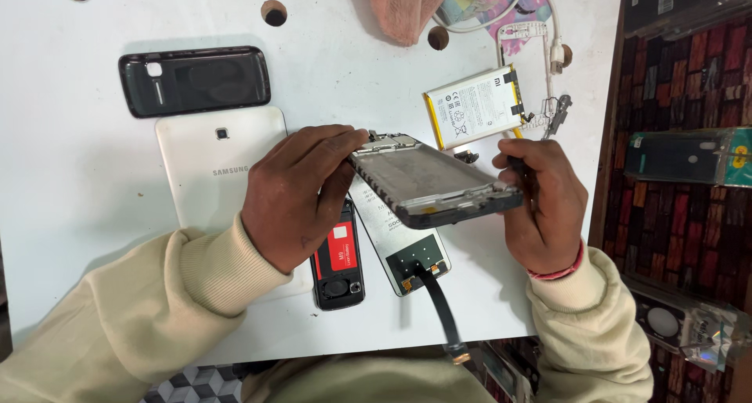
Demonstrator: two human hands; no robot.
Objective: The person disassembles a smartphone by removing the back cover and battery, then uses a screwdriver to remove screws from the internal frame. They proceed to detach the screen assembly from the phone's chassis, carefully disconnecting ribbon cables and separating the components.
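Far-left table (63,97) surface is open for passage. Obstacles: black back cover (194,80) and white tablet (211,160) at centre-left; battery (474,105), cable (548,35) and cloth (407,7) at far right. Small phone (338,266) and display panel (407,246) lie beneath the hands.

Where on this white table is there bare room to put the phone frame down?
Bare: the far-left table strip beside the black cover and white tablet, and the stretch between cover and pink cloth. Crowded: around the battery and cable, and under the left hand, right hand and frame.
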